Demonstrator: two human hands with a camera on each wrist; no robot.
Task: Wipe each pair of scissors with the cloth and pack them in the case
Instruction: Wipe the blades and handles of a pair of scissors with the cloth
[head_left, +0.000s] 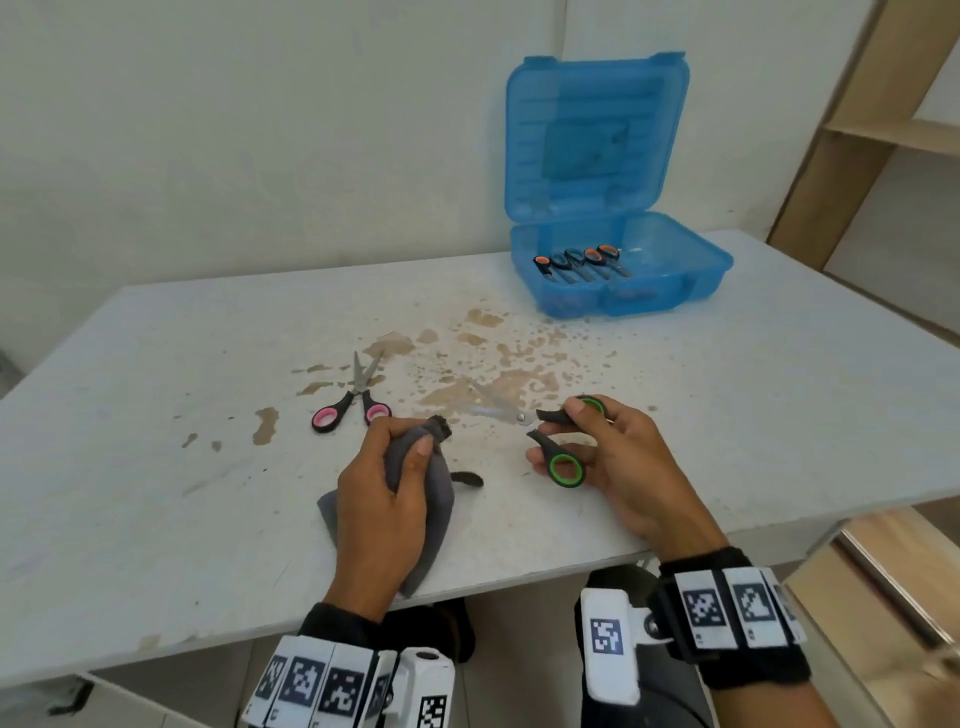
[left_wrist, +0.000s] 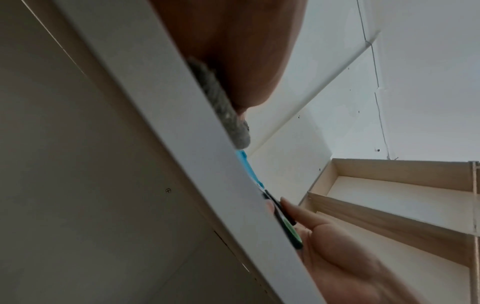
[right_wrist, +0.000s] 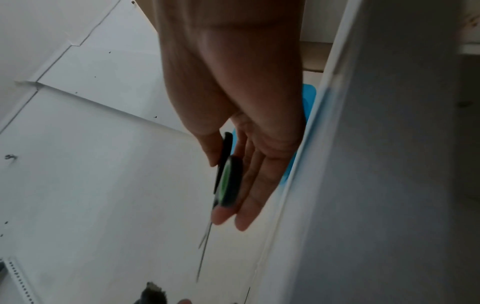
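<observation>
Grey cloth (head_left: 415, 499), bunched and gripped in the left hand (head_left: 384, 499), trails onto the white table (head_left: 156, 415) near its front edge; the fingers curl round the fabric and a gathered tip points toward the blades. Green-handled scissors (head_left: 558, 441) are held in the right hand (head_left: 618, 467), thumb and fingers pinching the handles, the two blades spread apart and aimed leftward at the cloth; blades and cloth appear just apart, not yet touching. Pink-handled scissors (head_left: 353, 400) lie on the table, blades slightly parted, behind the left hand and untouched. Blue case (head_left: 618, 270) stands open at the far right of the table, lid upright; several pairs of scissors (head_left: 579, 262) already lie side by side in its left half. Brown stains (head_left: 493, 374) spread across the table between the case and the hands.

Judged stage: wiping of the green-handled pair is about to begin, with the pink-handled pair to follow. Risks: the parted blades could nick the left fingers should the cloth slide thin over an edge; the light pinch on the handles, as the right wrist view suggests, may let the pair twist or drop under wiping pressure; the trailing cloth might drag through the stains and soil the blades again.
</observation>
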